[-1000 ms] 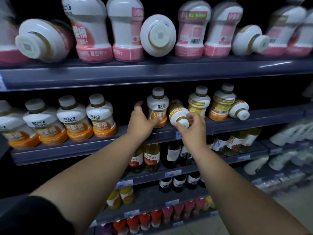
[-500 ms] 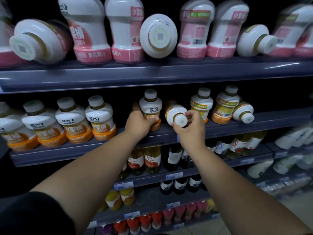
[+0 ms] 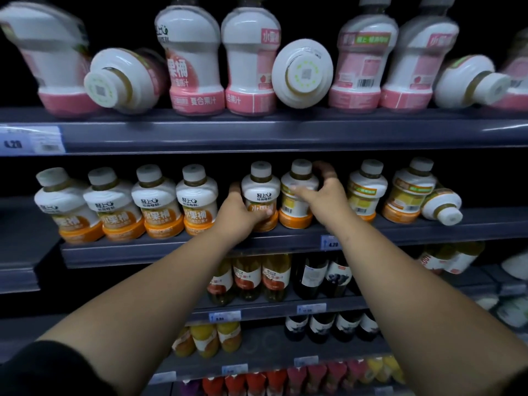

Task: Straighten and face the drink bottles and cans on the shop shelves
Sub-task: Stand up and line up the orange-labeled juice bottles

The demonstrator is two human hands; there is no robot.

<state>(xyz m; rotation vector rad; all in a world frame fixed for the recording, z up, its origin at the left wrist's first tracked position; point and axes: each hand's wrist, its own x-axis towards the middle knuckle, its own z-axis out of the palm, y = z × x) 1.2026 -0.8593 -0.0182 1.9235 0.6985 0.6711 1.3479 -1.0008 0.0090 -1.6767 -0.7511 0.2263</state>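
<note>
Orange-banded, fronts out, upright at nine o'clock: row of four (image 3: 155, 204) on the middle shelf (image 3: 185, 251), needing nothing. Just right of it, left hand (image 3: 237, 217) wrapped round the lower body of an orange-label bottle (image 3: 260, 192), front label showing, shifted leftward toward the row since a second ago. Dead centre, right hand (image 3: 328, 197) clasping the neighbouring bottle (image 3: 295, 208), thumb across the front, fingers curled behind. Lying cap-outward a second ago, now stood upright on its base, touching the left one. Barcode side showing, though, so probably a turn yet to come. At three o'clock, one toppled bottle (image 3: 441, 204), cap outward, leaning against its neighbour. At twelve o'clock, pink bottles (image 3: 303, 72) on their sides among upright ones: plenty left.
</note>
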